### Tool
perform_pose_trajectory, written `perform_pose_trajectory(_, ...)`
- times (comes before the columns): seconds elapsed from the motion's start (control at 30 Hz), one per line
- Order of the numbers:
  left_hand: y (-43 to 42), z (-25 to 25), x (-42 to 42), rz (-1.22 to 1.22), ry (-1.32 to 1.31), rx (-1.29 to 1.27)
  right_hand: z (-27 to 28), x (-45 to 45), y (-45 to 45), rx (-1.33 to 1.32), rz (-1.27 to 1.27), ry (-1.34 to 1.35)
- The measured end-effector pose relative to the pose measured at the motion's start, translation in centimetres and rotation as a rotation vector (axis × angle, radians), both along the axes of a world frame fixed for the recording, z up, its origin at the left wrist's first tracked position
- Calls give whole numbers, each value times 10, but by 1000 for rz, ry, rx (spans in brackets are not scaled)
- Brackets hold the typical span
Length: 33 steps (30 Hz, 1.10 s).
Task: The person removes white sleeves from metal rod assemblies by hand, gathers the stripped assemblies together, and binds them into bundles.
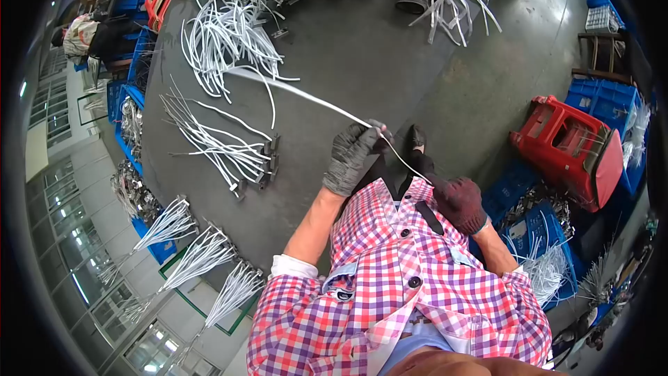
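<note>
Two gloved hands, one length of white wire (325, 104): the left hand (353, 157) pinches it mid-run, the right hand (459, 203) is closed on its near end. It spans from one large white wire pile (226, 42) on the worktable (327, 56). Nearby — one smaller wire bunch (221, 142), three tied wire bundles (206, 256) at the edge; one red plastic stool (608, 167) stands rightward.
</note>
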<state>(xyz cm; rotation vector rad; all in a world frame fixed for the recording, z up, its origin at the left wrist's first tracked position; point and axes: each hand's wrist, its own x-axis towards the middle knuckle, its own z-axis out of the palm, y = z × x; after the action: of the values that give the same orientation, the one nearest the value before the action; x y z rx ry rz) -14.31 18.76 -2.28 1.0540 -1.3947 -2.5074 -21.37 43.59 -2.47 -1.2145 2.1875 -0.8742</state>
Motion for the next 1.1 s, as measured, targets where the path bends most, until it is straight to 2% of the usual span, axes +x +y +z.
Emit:
perform_pose_trajectory(0.03,-5,8,3,-10,-88,-21,-1,-5,1,-13,34,19)
perform_pose_trajectory(0.07,-15,11,3,-20,-112,-177,-1,-8,2,-24,63,34)
perform_pose_trajectory(0.1,-25,9,7,-24,-123,-172,-2,-7,1,-19,61,23)
perform_pose_trajectory(0.17,-37,0,14,68,22,-186,-4,-10,-2,-61,-4,-70)
perform_pose_trajectory(0.2,-31,9,11,34,-26,-194,-2,-9,-11,-92,-19,-64)
perform_pose_trajectory(0.23,-22,6,14,28,-31,-189,2,-8,-23,-87,-25,-69)
perform_pose_trajectory(0.3,-6,1,22,-168,10,-15,12,-11,-48,-164,-3,-93)
perform_pose_trajectory(0.33,-7,9,22,-103,3,-4,15,-12,-55,-130,6,-72)
perform_pose_trajectory(0.43,-24,18,27,-134,-40,-12,20,-16,-62,-94,98,-81)
perform_pose_trajectory(0.47,-26,25,26,-35,-53,-27,22,-17,-64,-97,104,-81)
perform_pose_trajectory(0.57,-30,3,47,61,-116,-64,30,-20,-75,-15,38,-192)
perform_pose_trajectory(0.6,-14,16,44,14,-132,-147,35,-18,-85,-25,27,-212)
perform_pose_trajectory(0.63,-3,22,44,-192,-44,-565,39,-14,-97,-37,17,-233)
perform_pose_trajectory(0.7,3,23,51,-61,-148,-326,38,-4,-122,-137,11,-167)
perform_pose_trajectory(0.77,-15,31,54,-20,-171,-368,31,4,-147,-215,15,-101)
perform_pose_trajectory(0.8,-25,36,58,12,-203,-391,33,6,-159,-197,42,-194)
perform_pose_trajectory(0.9,-75,-5,107,161,-228,-480,27,-7,-202,-231,151,-201)
perform_pose_trajectory(0.97,-121,10,136,181,-353,-418,6,-26,-239,-252,137,-100)
perform_pose_trajectory(1.03,-158,-26,187,259,-613,-996,-12,-50,-283,-228,-1,117)
perform_pose_trajectory(1.07,-166,-19,187,353,-690,-848,-19,-61,-307,-245,-2,129)
perform_pose_trajectory(1.1,-171,-11,175,275,-788,-1221,-25,-71,-331,-198,-7,224)
